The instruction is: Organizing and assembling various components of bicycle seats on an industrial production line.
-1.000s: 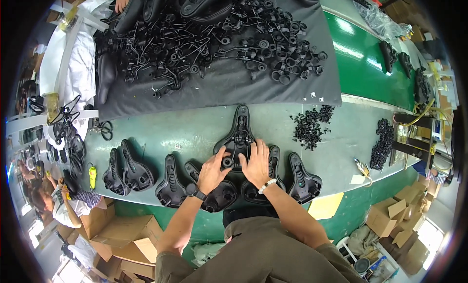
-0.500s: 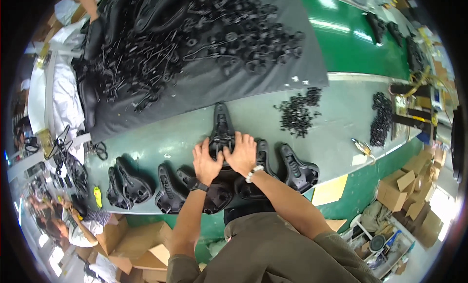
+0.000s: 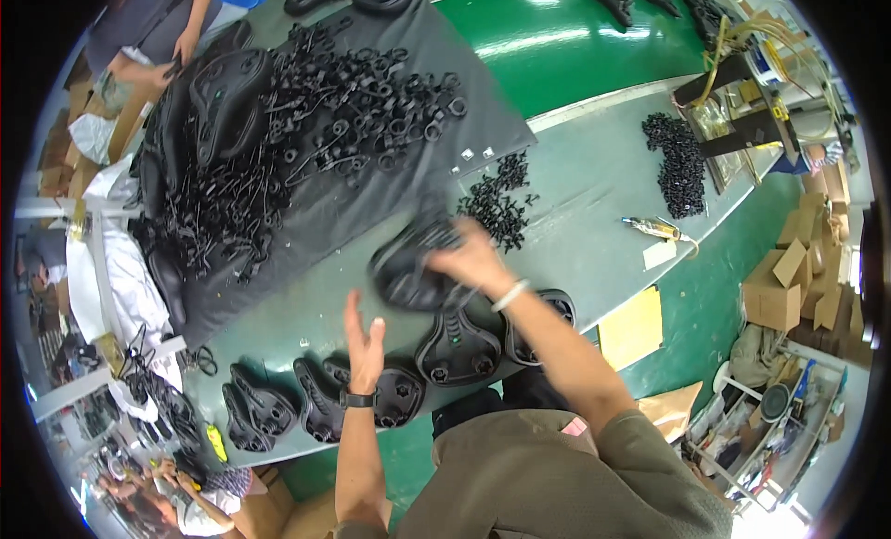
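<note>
Right hand lifts one black saddle off the near-edge row, left hand free.

Your right hand is closed on a black saddle, blurred, held tilted above the workbench near the loose black clips. Your left hand hovers with fingers spread, holding nothing, over the saddles lined up underside-up along the near edge, likely laid so for fitting.

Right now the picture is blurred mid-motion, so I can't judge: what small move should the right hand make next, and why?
Probably set the black saddle down: the right hand holds it above the table, and the left hand is open and empty.
</note>
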Available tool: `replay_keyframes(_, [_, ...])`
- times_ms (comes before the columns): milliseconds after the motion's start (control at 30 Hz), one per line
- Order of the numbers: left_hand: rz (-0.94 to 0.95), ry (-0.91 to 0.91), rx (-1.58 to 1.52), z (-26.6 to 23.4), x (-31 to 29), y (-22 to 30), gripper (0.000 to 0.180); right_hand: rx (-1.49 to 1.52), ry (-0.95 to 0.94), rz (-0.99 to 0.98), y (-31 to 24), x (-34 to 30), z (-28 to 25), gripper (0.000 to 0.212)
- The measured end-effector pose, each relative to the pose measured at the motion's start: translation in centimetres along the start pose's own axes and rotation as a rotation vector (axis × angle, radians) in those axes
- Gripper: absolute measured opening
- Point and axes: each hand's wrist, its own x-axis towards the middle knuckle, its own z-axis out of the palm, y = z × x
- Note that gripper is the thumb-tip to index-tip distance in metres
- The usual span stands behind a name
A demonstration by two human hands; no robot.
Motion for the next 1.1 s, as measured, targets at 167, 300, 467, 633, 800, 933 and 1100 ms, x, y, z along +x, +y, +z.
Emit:
replay_keyframes(167, [-0.096,-0.221,0.586,5.1,-3.2,-2.8,0.07,0.786,0.531,0.199,17.3,10.3,-22.0,0.05])
replay_keyframes(300, [-0.12,-0.304,0.579,6.5,-6.5,-7.4,0.068,1.192,0.503,0.562,21.4,12.6,-27.4,0.065])
replay_keyframes(467, [-0.182,-0.315,0.63,5.0,-3.6,-5.2,0.06,0.904,0.516,0.531,22.6,9.5,-25.1,0.083])
replay_keyframes(633, [-0.235,0.098,0.582,1.3,12.7,-4.1,0.062,0.176,0.593,-0.086,14.9,4.7,-8.1,0.014])
replay_keyframes(800, [0.406,0.308,0.905,-1.6,29.9,-2.3,0.067,-0.101,-0.066,-0.216,0.7,11.1,5.4,0.04])
replay_keyframes(933, [0.461,0.31,1.15,-2.3,35.2,-5.6,0.056,-0.118,-0.046,-0.187,-3.0,16.7,11.0,0.043])
replay_keyframes(1100, [0.155,0.13,0.659,-3.1,31.7,-5.3,0.029,-0.312,0.013,-0.22,-5.1,16.3,9.3,0.063])
